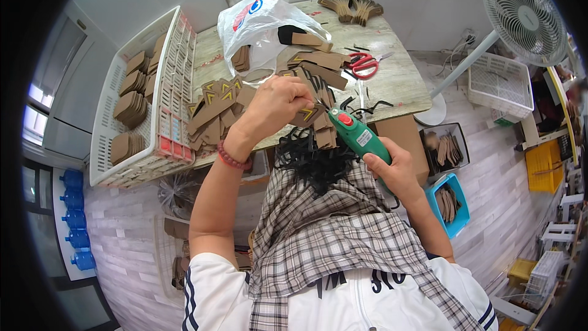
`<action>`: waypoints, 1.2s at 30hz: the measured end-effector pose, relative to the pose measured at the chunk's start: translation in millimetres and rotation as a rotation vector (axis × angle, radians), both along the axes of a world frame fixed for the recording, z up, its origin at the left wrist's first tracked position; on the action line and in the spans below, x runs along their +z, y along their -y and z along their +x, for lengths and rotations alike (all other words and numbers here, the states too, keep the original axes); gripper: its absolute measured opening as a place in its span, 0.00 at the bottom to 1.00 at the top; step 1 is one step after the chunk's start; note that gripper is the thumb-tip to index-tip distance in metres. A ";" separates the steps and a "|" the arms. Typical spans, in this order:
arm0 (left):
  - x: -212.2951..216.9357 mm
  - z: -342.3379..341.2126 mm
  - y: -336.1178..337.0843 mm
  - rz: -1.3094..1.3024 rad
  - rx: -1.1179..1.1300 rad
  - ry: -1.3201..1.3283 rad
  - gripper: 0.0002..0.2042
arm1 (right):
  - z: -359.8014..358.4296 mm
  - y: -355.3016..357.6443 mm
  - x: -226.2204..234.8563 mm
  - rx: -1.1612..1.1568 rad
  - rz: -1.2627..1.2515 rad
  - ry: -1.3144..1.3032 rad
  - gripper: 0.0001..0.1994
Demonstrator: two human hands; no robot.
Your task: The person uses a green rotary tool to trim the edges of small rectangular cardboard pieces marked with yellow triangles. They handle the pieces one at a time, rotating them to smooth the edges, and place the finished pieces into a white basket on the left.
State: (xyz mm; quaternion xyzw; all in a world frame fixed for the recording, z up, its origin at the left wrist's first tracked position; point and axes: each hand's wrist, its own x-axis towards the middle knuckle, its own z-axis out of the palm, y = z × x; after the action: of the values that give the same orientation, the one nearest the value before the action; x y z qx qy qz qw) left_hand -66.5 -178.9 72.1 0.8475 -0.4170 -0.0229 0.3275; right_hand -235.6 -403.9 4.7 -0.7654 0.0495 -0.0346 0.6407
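Over a cluttered bench (pixel 401 83), the left hand (pixel 275 105) pinches a brown card piece (pixel 308 114), apparently yellow-marked, while the right hand (pixel 392 168) grips a green handheld tool (pixel 357 135).

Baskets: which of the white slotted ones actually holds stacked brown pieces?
The long white basket at the table's left edge, filled with brown stacks. The other white basket, right of the fan pole, shows none.
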 end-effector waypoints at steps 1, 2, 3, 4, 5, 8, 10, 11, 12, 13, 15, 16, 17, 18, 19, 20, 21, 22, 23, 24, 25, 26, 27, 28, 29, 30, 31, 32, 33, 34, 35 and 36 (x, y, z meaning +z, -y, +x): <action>-2.0 -1.2 0.1 -0.019 0.007 -0.020 0.05 | 0.9 -0.7 -1.0 0.001 -0.001 -0.001 0.20; -5.2 -2.8 0.1 -0.037 0.015 -0.041 0.05 | 1.9 -1.5 -1.5 0.002 -0.001 -0.001 0.20; -9.3 -3.2 0.2 -0.055 0.023 -0.061 0.04 | 3.2 -2.5 -0.4 -0.007 0.008 -0.014 0.20; -17.7 -0.1 -0.9 -0.104 0.016 -0.099 0.04 | 4.8 -4.3 1.5 -0.018 0.015 -0.028 0.20; -26.3 0.8 -0.6 -0.196 0.092 -0.176 0.04 | 5.8 -5.9 2.3 -0.028 0.023 -0.042 0.20; -55.5 -2.8 2.0 -0.570 0.247 -0.469 0.04 | 6.1 -8.2 0.2 -0.074 0.081 -0.037 0.20; -71.2 -14.1 8.5 -0.817 0.324 -0.655 0.03 | 5.8 -11.3 -0.8 -0.089 0.063 -0.035 0.20; -78.2 -17.9 12.7 -0.923 0.351 -0.753 0.03 | 5.1 -12.5 -1.4 -0.090 0.050 -0.035 0.20; -84.3 -20.3 16.4 -0.998 0.360 -0.741 0.03 | 4.6 -13.6 -2.1 -0.092 0.036 -0.035 0.20; -89.5 -23.3 19.1 -1.073 0.371 -0.726 0.03 | 3.7 -14.9 -2.5 -0.090 0.023 -0.036 0.20; -93.3 -27.0 23.6 -1.167 0.394 -0.688 0.03 | 4.0 -16.5 -2.9 -0.094 0.016 -0.034 0.19; -93.1 -28.3 25.6 -1.187 0.408 -0.663 0.03 | 4.3 -17.0 -2.7 -0.094 0.012 -0.032 0.19; -93.3 -29.2 26.9 -1.207 0.421 -0.637 0.04 | 4.1 -17.9 -2.4 -0.090 0.004 -0.036 0.19; -97.2 -28.3 27.4 -1.207 0.421 -0.613 0.04 | 4.0 -19.0 -2.1 -0.086 -0.005 -0.041 0.18; -97.4 -28.9 28.8 -1.200 0.425 -0.596 0.03 | 3.7 -19.5 -2.1 -0.084 -0.015 -0.045 0.18; -96.7 -29.7 30.4 -1.192 0.429 -0.579 0.03 | 3.4 -19.6 -2.5 -0.090 -0.023 -0.056 0.17; -96.1 -30.4 31.9 -1.185 0.433 -0.562 0.03 | 3.5 -19.7 -2.1 -0.090 -0.016 -0.058 0.17; -95.6 -31.0 32.4 -1.169 0.436 -0.540 0.03 | 4.0 -20.1 -1.1 -0.088 -0.008 -0.060 0.17; -95.8 -31.7 32.8 -1.155 0.444 -0.529 0.03 | 4.4 -20.2 -0.5 -0.086 0.000 -0.061 0.17; -96.3 -32.5 33.1 -1.141 0.452 -0.518 0.03 | 4.4 -20.0 -0.2 -0.084 -0.003 -0.062 0.17; -96.6 -32.6 33.3 -1.128 0.458 -0.506 0.03 | 4.8 -19.7 0.1 -0.082 -0.006 -0.061 0.17; -97.0 -32.6 33.4 -1.104 0.474 -0.475 0.03 | 4.9 -19.4 0.2 -0.081 -0.010 -0.061 0.17; -96.8 -32.5 33.4 -1.120 0.480 -0.471 0.03 | 4.8 -19.1 -0.7 -0.083 -0.009 -0.063 0.17; -95.8 -31.9 33.4 -1.136 0.485 -0.468 0.03 | 4.7 -18.7 -2.0 -0.086 -0.008 -0.064 0.17; -95.3 -31.1 33.2 -1.152 0.491 -0.464 0.03 | 4.6 -18.5 -2.8 -0.088 -0.007 -0.066 0.17; -95.5 -29.9 32.3 -1.131 0.488 -0.459 0.03 | 4.7 -18.9 -2.5 -0.088 -0.006 -0.063 0.17; -96.3 -30.0 32.2 -1.117 0.488 -0.464 0.02 | 4.5 -19.9 -2.4 -0.088 -0.003 -0.062 0.17; -97.0 -30.3 32.0 -1.102 0.489 -0.468 0.02 | 4.3 -20.4 -2.3 -0.087 -0.001 -0.060 0.17; -97.7 -30.7 31.8 -1.087 0.489 -0.472 0.02 | 4.3 -20.3 -2.4 -0.084 0.001 -0.066 0.17; -96.6 -31.4 32.0 -1.103 0.475 -0.485 0.02 | 4.6 -19.7 -2.5 -0.080 0.003 -0.070 0.17; -96.2 -31.7 31.6 -1.098 0.468 -0.491 0.02 | 4.7 -19.5 -2.5 -0.076 0.006 -0.075 0.17; -96.0 -31.8 30.9 -1.094 0.462 -0.498 0.02 | 4.7 -19.6 -2.3 -0.074 0.010 -0.073 0.17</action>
State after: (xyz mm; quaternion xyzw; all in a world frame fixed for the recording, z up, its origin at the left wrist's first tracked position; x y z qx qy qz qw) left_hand -98.3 -209.8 -23.9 0.5953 -0.0868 0.0681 0.7959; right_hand -230.9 -384.3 2.4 -0.7606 0.1014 -0.0302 0.6405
